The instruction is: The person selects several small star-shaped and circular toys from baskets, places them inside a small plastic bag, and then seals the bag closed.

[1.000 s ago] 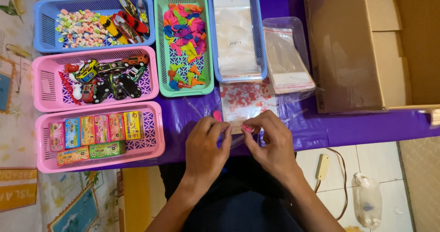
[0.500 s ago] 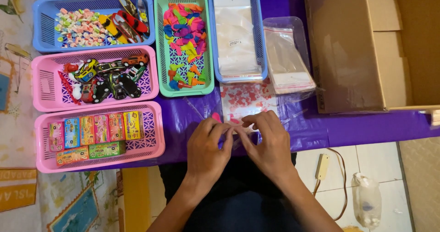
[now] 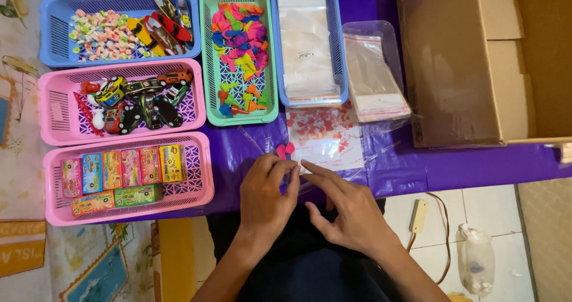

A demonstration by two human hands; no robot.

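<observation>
My left hand (image 3: 269,196) and my right hand (image 3: 347,207) meet at the front edge of the purple table, fingertips pinching a small clear plastic bag (image 3: 305,177) between them. Just beyond my fingertips lies a small pink bow-shaped piece (image 3: 285,150). A clear bag with a red heart pattern (image 3: 325,133) lies flat behind my right hand's fingers. What is inside the pinched bag is hidden by my fingers.
Baskets line the table: blue with candies and toy cars (image 3: 56,33), pink with toy cars (image 3: 59,108), pink with small colourful boxes (image 3: 196,165), green with balloons (image 3: 208,51), blue with clear bags (image 3: 341,45). Loose bags (image 3: 374,75) and a cardboard box (image 3: 459,63) are on the right.
Both hands have slid slightly toward me and lower, still working the clear bag. The pink bow-shaped piece and heart-patterned bag now show clear of my fingers.
</observation>
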